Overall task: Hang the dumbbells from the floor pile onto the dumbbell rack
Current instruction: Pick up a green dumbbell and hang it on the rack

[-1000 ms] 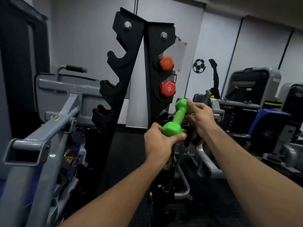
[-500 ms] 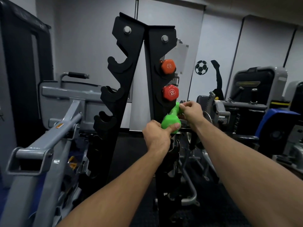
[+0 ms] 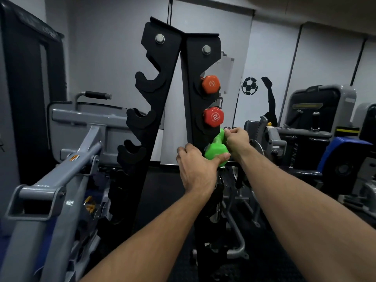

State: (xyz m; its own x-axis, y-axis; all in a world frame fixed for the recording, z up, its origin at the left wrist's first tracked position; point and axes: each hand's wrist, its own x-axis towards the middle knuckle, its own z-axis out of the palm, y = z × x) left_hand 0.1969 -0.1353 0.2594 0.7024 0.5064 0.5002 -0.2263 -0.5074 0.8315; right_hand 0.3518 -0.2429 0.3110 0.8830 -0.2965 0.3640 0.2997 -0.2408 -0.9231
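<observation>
A: Two uprights make the black rack (image 3: pixel 201 110), with an orange dumbbell (image 3: pixel 211 84) in one cradle of the right upright and a red one (image 3: pixel 213 117) hung just below it. The left upright's hooks in view hold nothing.

B: And the green dumbbell (image 3: pixel 216 149)?

A: Right under the red one, against the right upright, carried between both hands. The left hand (image 3: pixel 196 169) grips the near head, thumb curled over it. The right hand (image 3: pixel 237 139) pinches the far head with curled fingers.

B: Seated in a cradle yet?

A: Hard to say; the hands and the near head cover the hook, so I can't tell whether the handle rests on it.

B: How will it handle?

A: Small, probably light, fully rigid. The coating looks matte and grippy, so a slip seems unlikely. Holding both heads, as now, leaves the handle bare to drop into the hook.

B: Which way does it point?

A: Its long axis runs away from the camera, rising toward the upper right: near head low toward the person, far head up behind the upright.
</observation>
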